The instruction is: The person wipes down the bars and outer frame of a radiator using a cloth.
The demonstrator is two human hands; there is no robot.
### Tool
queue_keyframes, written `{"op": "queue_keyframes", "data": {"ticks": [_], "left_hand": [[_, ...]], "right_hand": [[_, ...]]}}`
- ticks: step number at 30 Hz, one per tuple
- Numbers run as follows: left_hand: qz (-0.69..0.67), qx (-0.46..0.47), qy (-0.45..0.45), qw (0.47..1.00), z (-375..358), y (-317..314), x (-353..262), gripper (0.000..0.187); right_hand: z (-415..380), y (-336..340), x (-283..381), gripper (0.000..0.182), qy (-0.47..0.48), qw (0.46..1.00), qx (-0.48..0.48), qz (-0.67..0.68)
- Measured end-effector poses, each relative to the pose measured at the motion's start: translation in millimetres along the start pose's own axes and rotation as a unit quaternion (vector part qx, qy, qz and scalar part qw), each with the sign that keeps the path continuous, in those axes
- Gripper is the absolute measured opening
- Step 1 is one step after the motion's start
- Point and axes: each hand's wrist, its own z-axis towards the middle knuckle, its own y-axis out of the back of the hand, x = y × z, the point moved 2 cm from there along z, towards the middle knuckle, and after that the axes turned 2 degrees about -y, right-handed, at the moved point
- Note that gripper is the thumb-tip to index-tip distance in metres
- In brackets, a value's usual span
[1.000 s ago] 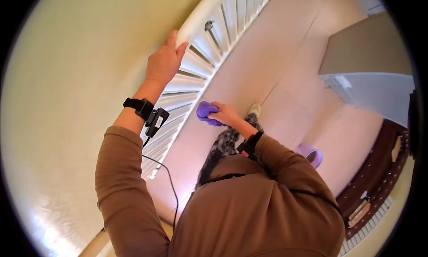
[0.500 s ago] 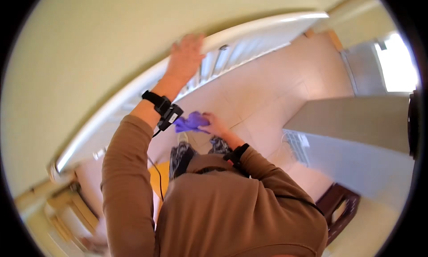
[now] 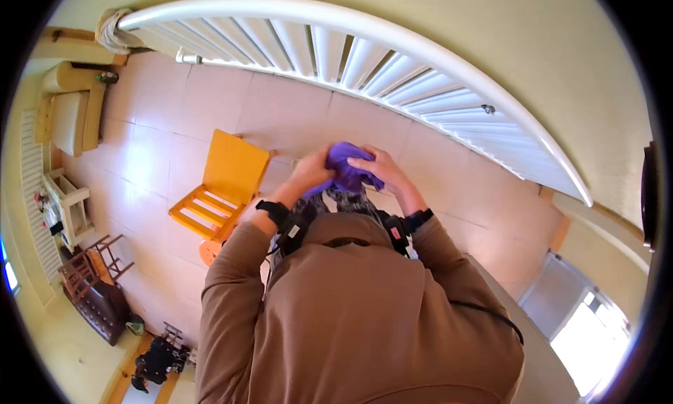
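- On my feed, I see the left hand (image 3: 313, 171) curled partly closed around 1 side of the purple cloth (image 3: 343, 156).
- The right hand (image 3: 384, 168), half closed, grips its other side.
- The cloth is above the floor (image 3: 273, 106), off the radiator's (image 3: 287, 43) lower edge.

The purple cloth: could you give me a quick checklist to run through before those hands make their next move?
1. Left hand on the purple cloth: ok.
2. Right hand on it too: ok.
3. Cloth spread flat: not ok, it is bunched up.
4. Cloth apart from the white radiator: ok, floor shows between.
5. Yellow chair apart from the cloth: ok.
6. Cloth clean: cannot tell.
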Motion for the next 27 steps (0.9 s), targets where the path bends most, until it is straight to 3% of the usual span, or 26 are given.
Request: {"op": "queue_keyframes", "data": {"ticks": [3,5,6,7,9,11,13,15,16,17,18,19,20,24,25,27], "left_hand": [[-0.044,-0.095,0.058,0.993,-23.4,11.4,32.1,0.052],[-0.091,-0.138,0.074,0.984,-32.4,20.0,40.4,0.051],[-0.127,-0.171,0.109,0.971,-38.7,27.2,41.1,0.05],[-0.161,-0.204,0.145,0.955,-55.6,34.0,42.2,0.048],[-0.177,-0.273,0.14,0.935,-53.1,37.5,63.7,0.049],[-0.207,-0.315,0.161,0.912,-54.2,36.9,80.0,0.052],[-0.193,-0.305,0.165,0.918,-56.7,45.6,79.3,0.056],[-0.15,-0.213,0.109,0.959,-43.6,53.4,71.1,0.059],[-0.123,-0.147,0.101,0.976,-46.0,61.0,59.3,0.06],[-0.13,-0.145,0.103,0.975,-45.6,56.5,59.5,0.06],[-0.071,-0.093,0.027,0.993,-45.1,55.5,55.6,0.061],[-0.009,-0.043,-0.049,0.998,-43.5,55.7,52.1,0.062],[0.007,-0.02,-0.012,1.0,-42.7,54.6,51.4,0.057],[-0.036,-0.132,-0.077,0.988,-44.9,74.0,71.4,0.045],[-0.04,-0.135,-0.07,0.988,-45.7,79.7,77.4,0.045],[-0.04,-0.188,0.025,0.981,-54.7,93.2,89.3,0.043]], "right_hand": [[19.3,-15.8,-1.5,0.047,-0.05,0.995,0.053,0.069],[46.1,-19.2,-22.6,0.052,0.017,0.995,-0.005,0.095],[58.8,-19.1,-35.3,0.064,0.021,0.998,-0.048,0.035],[51.4,-27.9,-37.0,0.064,0.019,0.998,-0.046,0.029],[56.3,-32.3,-34.7,0.074,-0.068,0.992,-0.105,0.026],[52.1,-46.5,-36.9,0.081,-0.077,0.994,-0.065,0.052],[43.7,-71.3,-29.2,0.075,-0.13,0.975,0.019,0.179],[64.3,-86.4,-28.5,0.071,-0.161,0.963,0.037,0.211],[70.9,-96.8,-22.5,0.074,-0.156,0.948,0.112,0.254],[74.8,-105.9,-17.9,0.077,-0.151,0.925,0.187,0.294],[76.7,-118.0,-6.5,0.066,-0.134,0.914,0.183,0.337],[84.8,-122.9,-6.6,0.066,-0.138,0.914,0.184,0.333],[96.0,-125.6,-7.1,0.06,-0.135,0.92,0.15,0.336],[132.5,-127.0,-9.5,0.048,-0.135,0.91,0.092,0.381],[147.1,-122.9,-14.6,0.047,-0.16,0.898,0.075,0.404],[176.4,-117.6,-23.3,0.046,-0.183,0.888,0.093,0.411]]}}
